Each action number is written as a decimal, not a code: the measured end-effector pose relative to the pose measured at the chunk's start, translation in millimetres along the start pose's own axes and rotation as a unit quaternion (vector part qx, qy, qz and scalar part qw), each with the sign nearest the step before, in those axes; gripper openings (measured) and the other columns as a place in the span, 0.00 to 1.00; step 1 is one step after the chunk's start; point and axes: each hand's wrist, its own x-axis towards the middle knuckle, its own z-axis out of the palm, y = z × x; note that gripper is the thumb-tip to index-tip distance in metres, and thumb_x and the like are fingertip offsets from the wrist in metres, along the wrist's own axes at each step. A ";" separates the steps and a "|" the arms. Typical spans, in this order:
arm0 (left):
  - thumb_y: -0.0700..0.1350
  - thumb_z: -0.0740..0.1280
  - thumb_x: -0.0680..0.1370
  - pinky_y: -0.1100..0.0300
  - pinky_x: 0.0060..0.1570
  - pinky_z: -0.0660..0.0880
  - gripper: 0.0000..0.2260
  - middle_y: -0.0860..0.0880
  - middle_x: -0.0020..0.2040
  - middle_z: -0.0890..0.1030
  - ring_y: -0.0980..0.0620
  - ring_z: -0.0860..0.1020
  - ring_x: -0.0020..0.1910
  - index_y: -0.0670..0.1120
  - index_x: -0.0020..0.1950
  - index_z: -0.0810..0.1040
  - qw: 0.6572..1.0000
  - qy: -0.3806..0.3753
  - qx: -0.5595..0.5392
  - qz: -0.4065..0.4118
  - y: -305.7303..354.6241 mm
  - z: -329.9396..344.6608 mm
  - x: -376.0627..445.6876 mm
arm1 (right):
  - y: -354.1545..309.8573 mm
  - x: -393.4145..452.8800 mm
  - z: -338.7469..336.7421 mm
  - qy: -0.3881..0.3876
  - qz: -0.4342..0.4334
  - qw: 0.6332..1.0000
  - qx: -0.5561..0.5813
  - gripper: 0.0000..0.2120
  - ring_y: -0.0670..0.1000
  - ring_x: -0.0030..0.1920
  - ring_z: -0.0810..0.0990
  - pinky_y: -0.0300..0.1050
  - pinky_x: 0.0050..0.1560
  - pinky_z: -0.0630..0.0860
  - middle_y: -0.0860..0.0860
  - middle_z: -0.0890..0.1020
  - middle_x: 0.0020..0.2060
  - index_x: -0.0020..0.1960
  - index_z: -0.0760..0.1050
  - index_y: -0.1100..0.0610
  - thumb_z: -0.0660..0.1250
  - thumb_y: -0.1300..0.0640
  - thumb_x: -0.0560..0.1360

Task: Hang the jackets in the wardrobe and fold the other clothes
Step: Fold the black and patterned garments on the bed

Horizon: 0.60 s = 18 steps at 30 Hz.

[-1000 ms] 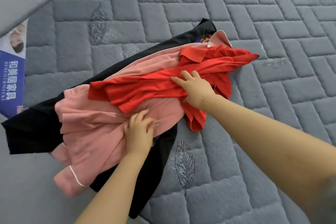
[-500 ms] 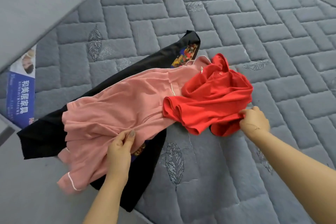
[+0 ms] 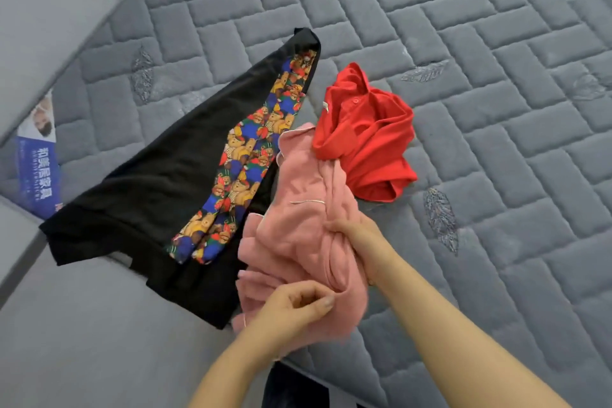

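The right hand (image 3: 356, 242) has its fingers curled round a bunched fold of the pink garment (image 3: 298, 228), clamped tight on the cloth near the middle of the heap. The left hand (image 3: 291, 310) sits just below it, thumb and fingers pinching the pink fabric at its near edge. Both forearms reach in from the bottom of the view, the right one crossing from the lower right corner.

The pink garment is gathered into a crumpled mass between the two hands, with a thin pale piping line showing on it. Its far end touches the red shirt (image 3: 367, 139), which lies in a loose pile on the mattress (image 3: 480, 43), collar and a button showing at the top. To the left of the pink garment lies the black garment (image 3: 159, 182), spread flat, with a bright teddy-bear print strip (image 3: 251, 156) running down its length. The pink cloth overlaps the black garment's near right edge.

The mattress is grey and quilted in a brick pattern with stitched leaves. A blue label (image 3: 38, 172) with white characters sits on its left edge.
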 end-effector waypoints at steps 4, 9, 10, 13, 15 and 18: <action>0.40 0.67 0.79 0.69 0.49 0.75 0.08 0.53 0.52 0.85 0.60 0.81 0.52 0.47 0.53 0.84 0.988 0.140 0.015 0.060 -1.3 -13.1 7.1 | 9.3 -14.6 -50.9 0.059 -0.160 0.981 -0.093 0.13 0.43 0.39 0.77 0.33 0.37 0.75 0.49 0.81 0.40 0.47 0.79 0.56 0.64 0.72 0.70; 0.36 0.69 0.76 0.56 0.59 0.75 0.10 0.49 0.54 0.82 0.49 0.79 0.56 0.43 0.57 0.79 0.912 0.366 0.164 0.084 15.0 -74.9 65.2 | 0.0 -5.6 -69.6 0.196 -0.204 0.959 -0.006 0.17 0.46 0.47 0.78 0.37 0.51 0.74 0.52 0.79 0.51 0.59 0.71 0.57 0.68 0.69 0.73; 0.38 0.69 0.76 0.54 0.60 0.74 0.12 0.46 0.56 0.80 0.47 0.78 0.58 0.42 0.59 0.78 0.889 0.393 0.218 0.086 17.8 -87.6 81.7 | -2.5 -1.2 -66.4 0.232 -0.198 0.952 0.034 0.17 0.47 0.47 0.77 0.40 0.53 0.74 0.52 0.78 0.50 0.59 0.68 0.56 0.69 0.66 0.74; 0.48 0.72 0.74 0.46 0.64 0.68 0.24 0.42 0.67 0.72 0.43 0.69 0.67 0.44 0.68 0.71 0.810 0.435 0.390 0.050 20.9 -120.2 130.9 | -13.6 14.8 -44.6 0.325 -0.269 0.891 0.169 0.15 0.47 0.44 0.77 0.43 0.52 0.74 0.53 0.76 0.48 0.57 0.65 0.54 0.68 0.63 0.75; 0.56 0.71 0.74 0.38 0.71 0.58 0.35 0.42 0.76 0.60 0.43 0.57 0.76 0.46 0.75 0.61 0.767 0.386 0.513 -0.020 17.6 -134.2 158.4 | -16.5 29.4 -23.3 0.357 -0.313 0.864 0.169 0.15 0.47 0.49 0.77 0.40 0.55 0.73 0.52 0.75 0.52 0.59 0.64 0.56 0.65 0.64 0.77; 0.61 0.68 0.75 0.33 0.70 0.53 0.41 0.45 0.79 0.49 0.43 0.47 0.78 0.48 0.79 0.51 0.723 0.317 0.610 -0.068 2.1 -142.4 183.9 | -0.6 59.5 3.8 0.264 -0.265 0.927 -0.002 0.27 0.54 0.70 0.65 0.44 0.71 0.60 0.58 0.63 0.71 0.74 0.59 0.59 0.64 0.64 0.78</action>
